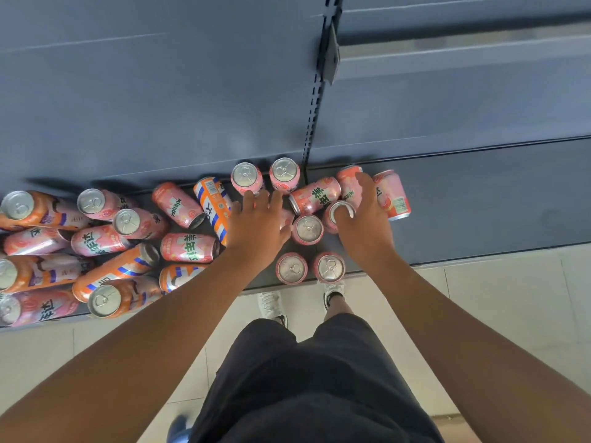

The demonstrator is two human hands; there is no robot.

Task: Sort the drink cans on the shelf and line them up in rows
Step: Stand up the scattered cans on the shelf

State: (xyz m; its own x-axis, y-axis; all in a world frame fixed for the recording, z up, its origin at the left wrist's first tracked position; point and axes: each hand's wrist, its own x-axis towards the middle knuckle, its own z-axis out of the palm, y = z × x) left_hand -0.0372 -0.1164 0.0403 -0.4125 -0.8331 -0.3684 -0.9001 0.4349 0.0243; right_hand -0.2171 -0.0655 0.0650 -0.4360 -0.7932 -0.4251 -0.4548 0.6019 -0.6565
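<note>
One head-worn camera looks steeply down from close above the shelf [479, 203]. The back wall [160, 91] lies far, the floor [511, 298] near.

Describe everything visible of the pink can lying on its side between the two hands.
The pink can looks like printed metal: a pink body with big green characters edged in white and a silver rim at its lower-left end. It lies on its side on the dark shelf, slanting up to the right, behind an upright can. Its right end meets a second lying can under the right hand. No hand plainly touches it.
</note>
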